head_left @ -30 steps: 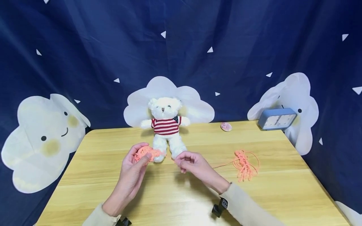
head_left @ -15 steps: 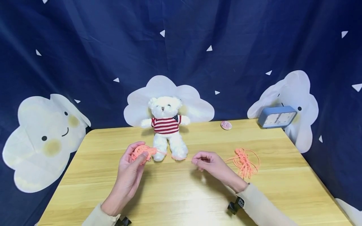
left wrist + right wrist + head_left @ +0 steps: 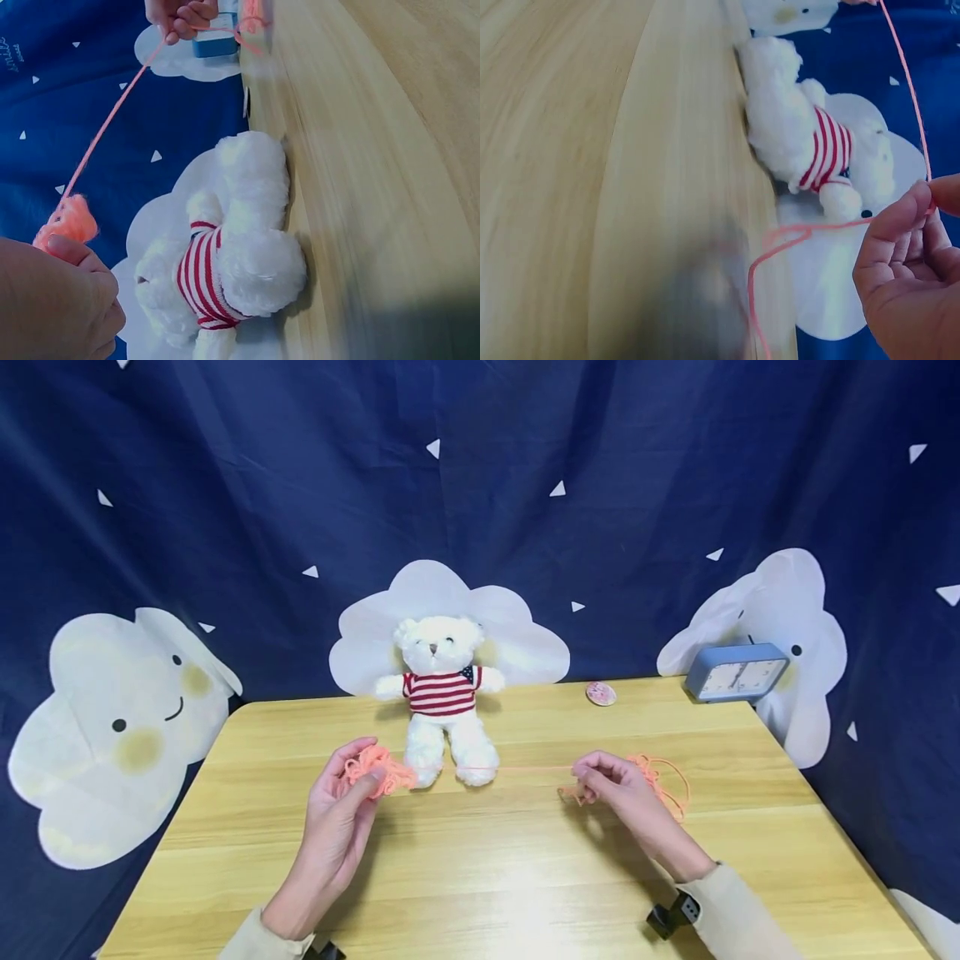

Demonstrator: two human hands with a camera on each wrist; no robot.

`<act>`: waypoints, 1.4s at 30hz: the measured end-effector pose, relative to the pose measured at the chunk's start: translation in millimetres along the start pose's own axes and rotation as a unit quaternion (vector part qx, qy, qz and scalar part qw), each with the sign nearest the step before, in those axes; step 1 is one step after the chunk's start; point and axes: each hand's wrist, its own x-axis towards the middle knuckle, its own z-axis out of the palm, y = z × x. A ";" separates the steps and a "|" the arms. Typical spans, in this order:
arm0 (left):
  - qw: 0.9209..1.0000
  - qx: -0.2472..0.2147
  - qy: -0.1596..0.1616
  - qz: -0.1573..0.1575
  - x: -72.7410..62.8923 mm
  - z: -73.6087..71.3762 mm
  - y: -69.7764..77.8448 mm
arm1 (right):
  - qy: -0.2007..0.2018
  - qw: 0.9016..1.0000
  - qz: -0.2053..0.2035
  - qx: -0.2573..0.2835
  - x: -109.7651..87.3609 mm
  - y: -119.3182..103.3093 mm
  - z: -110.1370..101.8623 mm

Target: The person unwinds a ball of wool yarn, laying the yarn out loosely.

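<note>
My left hand (image 3: 341, 814) holds a bundle of orange yarn (image 3: 375, 770) between thumb and fingers, left of the teddy bear's feet. A single strand (image 3: 105, 127) runs taut from the bundle across to my right hand (image 3: 626, 793), which pinches it between thumb and fingertips. From that pinch a slack length of yarn (image 3: 751, 277) hangs down in the right wrist view. Behind the right hand lies a loose pile of the same yarn (image 3: 667, 789), partly covered by the hand. The white teddy bear (image 3: 442, 693) in a red-striped shirt sits behind the strand.
Toward the back edge of the wooden table (image 3: 480, 877) lies a small round pink object (image 3: 601, 693). A blue clock (image 3: 737, 672) stands at the back right corner. Behind the table hangs a dark blue curtain (image 3: 495, 527) with white clouds.
My right hand has moved right, away from the left hand, and the strand between them has grown longer. The left hand with its bundle has shifted slightly left.
</note>
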 end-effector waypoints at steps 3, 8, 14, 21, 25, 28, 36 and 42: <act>1.000 -0.016 -0.005 0.009 0.3 -1.7 -0.7 | 0.019 1.000 -0.007 -0.003 -2.5 1.0 -5.8; 0.999 -0.027 0.018 0.024 1.0 -2.4 0.0 | 0.050 0.999 -0.006 -0.008 -7.9 1.3 -13.2; 0.998 -0.021 0.016 0.049 2.0 -5.1 -1.8 | 0.086 0.995 0.005 0.056 -12.1 4.9 -27.1; 0.999 -0.020 0.020 0.042 2.7 -10.1 -1.2 | 0.111 0.986 0.010 0.123 -19.6 11.6 -50.3; 0.999 -0.017 0.023 0.036 3.3 -10.6 1.3 | 0.126 0.980 -0.001 0.155 -22.2 13.3 -64.0; 0.999 -0.018 0.031 0.036 3.6 -9.7 2.4 | 0.134 0.975 -0.010 0.178 -24.1 15.4 -73.2; 0.997 -0.024 0.058 0.054 3.0 -9.5 3.7 | 0.150 0.976 0.021 0.159 -33.2 27.6 -95.7; 0.995 -0.022 0.073 0.067 3.0 -9.9 4.4 | 0.174 0.975 0.078 0.110 -35.7 31.5 -114.0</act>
